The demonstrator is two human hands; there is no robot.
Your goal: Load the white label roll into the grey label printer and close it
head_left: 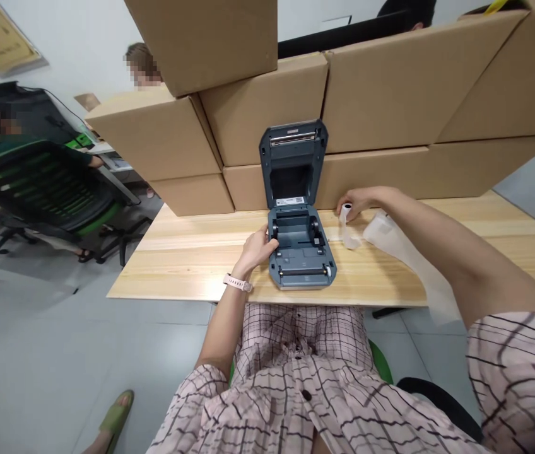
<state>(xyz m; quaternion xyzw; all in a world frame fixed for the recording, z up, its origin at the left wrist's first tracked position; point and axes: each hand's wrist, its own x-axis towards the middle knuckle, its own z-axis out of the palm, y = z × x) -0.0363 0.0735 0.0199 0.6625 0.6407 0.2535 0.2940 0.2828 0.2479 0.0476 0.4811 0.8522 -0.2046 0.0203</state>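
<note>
A dark grey label printer [298,258] stands on the wooden table with its lid [293,161] raised. Its roll compartment looks bare inside. My left hand [257,250] rests against the printer's left side, thumb over the rim and the other fingers partly hidden. To the right of the printer, my right hand [357,200] has its fingers closed around a small white paper roll [346,217], whose loose end hangs down to the tabletop. A long white paper strip [419,271] lies beneath my right forearm and drops over the table's front edge.
Stacked cardboard boxes [381,94] line the back of the wooden table [177,265]. At the left stands a green-backed office chair [45,183] with a person seated in it. Other people are partly visible behind the boxes. A sandalled foot [116,419] shows on the floor.
</note>
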